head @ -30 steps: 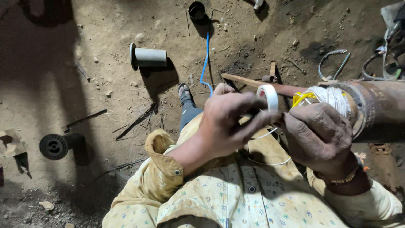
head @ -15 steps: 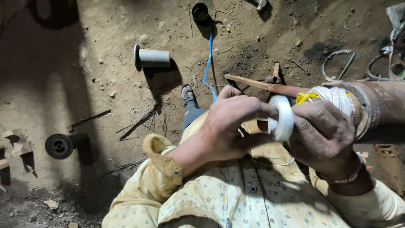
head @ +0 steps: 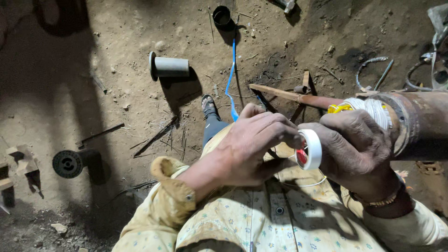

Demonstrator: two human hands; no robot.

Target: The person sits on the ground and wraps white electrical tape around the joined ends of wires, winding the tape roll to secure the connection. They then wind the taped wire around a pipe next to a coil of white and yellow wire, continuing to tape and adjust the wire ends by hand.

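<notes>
The white tape roll is held on edge between both hands, just in front of the person's chest and to the near side of the rusty pipe. The fingers of the left hand are curled shut against the roll's left face; the roll's red core shows at its lower edge, but the thumb contact is hidden behind the knuckles. The right hand is closed around the roll's right rim, its fingertips concealed by the roll and by the back of the hand itself. A thin white strand loops below the hands across the floral shirt; where its ends attach cannot be made out. The pipe end carries white winding with a yellow piece beside it, and the pipe is cut off at the right frame edge. A wooden stick lies on the dirt floor beyond the hands. A blue cord runs from a dark round can toward the sandalled foot. A grey flanged tube lies well apart at upper left, and a black wheel-like part sits in shadow at left, its details indistinct.
</notes>
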